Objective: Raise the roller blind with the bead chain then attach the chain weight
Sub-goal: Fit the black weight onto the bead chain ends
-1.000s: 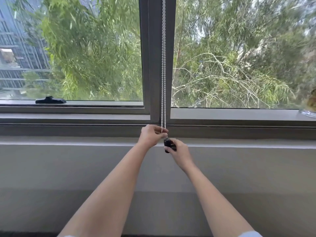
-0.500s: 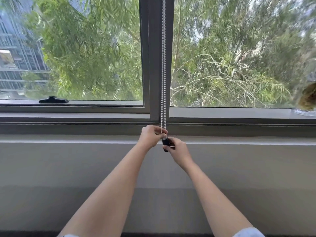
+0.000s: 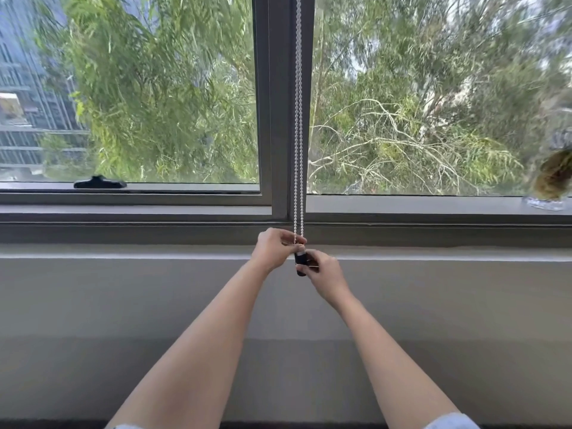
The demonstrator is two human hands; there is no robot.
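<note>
My left hand [image 3: 274, 247] pinched the bead chain [image 3: 299, 119] at its bottom, below the window frame [image 3: 275, 119]; my right hand [image 3: 325, 272] gripped the black chain weight [image 3: 300, 261] just beneath

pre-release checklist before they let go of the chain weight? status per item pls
1. Blind raised clear of the glass: ok, no fabric in view.
2. Left hand pinching the bead chain at its bottom: ok.
3. Right hand gripping the black chain weight: ok.
4. Weight directly under the chain's lower end: ok.
5. Weight clipped onto the beads: cannot tell, fingers cover the joint.
6. Chain hanging straight along the window mullion, untangled: ok.
</note>
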